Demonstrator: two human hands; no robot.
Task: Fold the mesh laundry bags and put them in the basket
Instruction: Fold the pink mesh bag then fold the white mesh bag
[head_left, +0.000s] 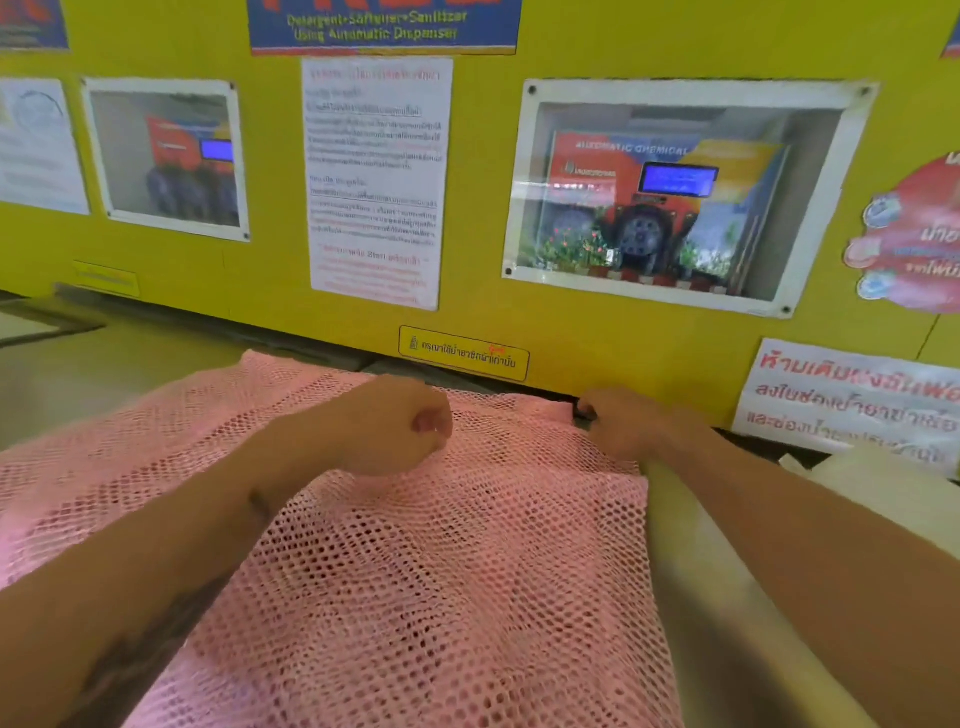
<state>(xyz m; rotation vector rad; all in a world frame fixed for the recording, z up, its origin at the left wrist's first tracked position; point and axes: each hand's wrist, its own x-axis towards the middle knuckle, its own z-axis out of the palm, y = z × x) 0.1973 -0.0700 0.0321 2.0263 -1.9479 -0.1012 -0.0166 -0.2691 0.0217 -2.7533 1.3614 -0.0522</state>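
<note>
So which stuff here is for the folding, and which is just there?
For the job:
- pink mesh bag
- left hand
- right hand, at the bag's far corner

Just there:
- yellow wall
- paper notice
- dispenser windows
- white bag

Bench hemmed in at the back, open at the sides

The yellow wall (519, 322) rises straight off the bench's (727, 597) far edge, so nothing passes beyond it. The pink mesh laundry bag (441, 571) covers the middle and left. Bare bench lies to the right of the bag and at far left; something pale (872, 478) sits at the right rear.
</note>
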